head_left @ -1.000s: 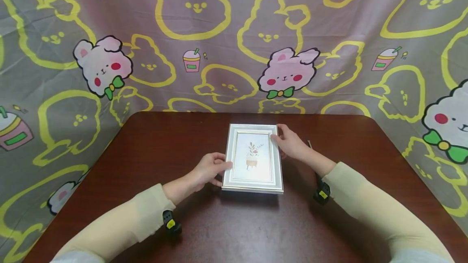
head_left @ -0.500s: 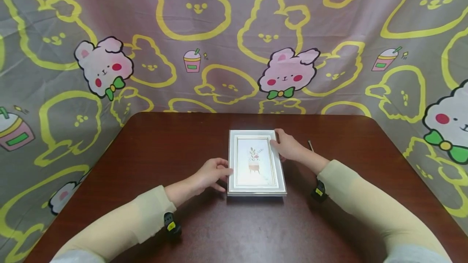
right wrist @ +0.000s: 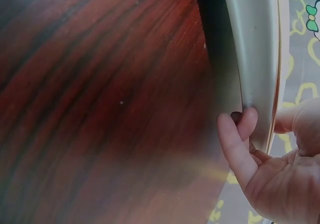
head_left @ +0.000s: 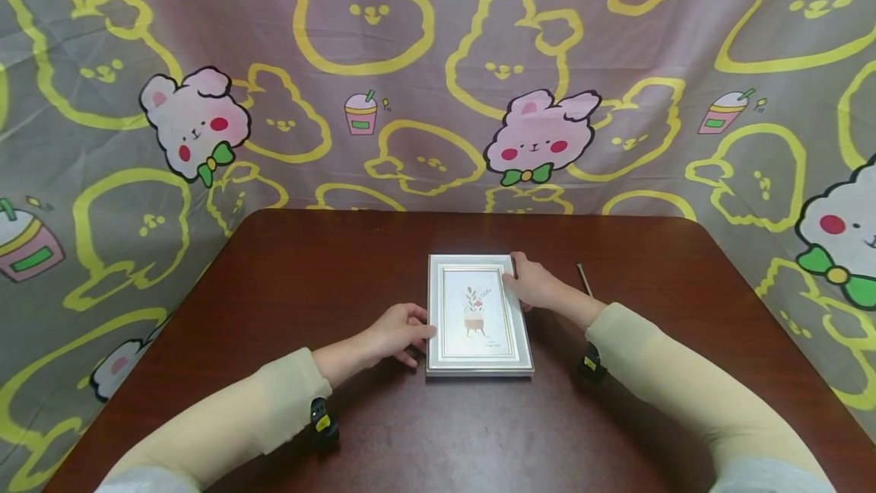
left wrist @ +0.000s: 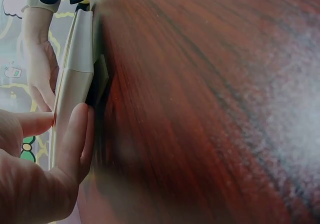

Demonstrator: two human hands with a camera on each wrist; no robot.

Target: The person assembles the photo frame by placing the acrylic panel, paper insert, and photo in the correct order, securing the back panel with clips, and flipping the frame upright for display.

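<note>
A white picture frame [head_left: 474,318] with thin gold lines lies face up, low over the middle of the table, showing a drawing of a potted plant. My left hand [head_left: 395,332] holds its left edge, thumb at the front and fingers along the side and underneath, as the left wrist view shows. On the right edge, toward the far corner, my right hand [head_left: 537,282] grips it with the thumb in front and fingers behind. A dark flap [left wrist: 100,81] sticks out from the frame's back in the left wrist view. Most of the back is hidden.
A thin stick-like tool [head_left: 584,278] lies on the dark brown table [head_left: 328,265] just beyond my right forearm, partly covered by it. A patterned cloth [head_left: 424,82] hangs behind the table and along both sides.
The picture frame has come nearer to me and a little lower in view, both hands moving with it. More of the thin tool shows beside my right forearm.
</note>
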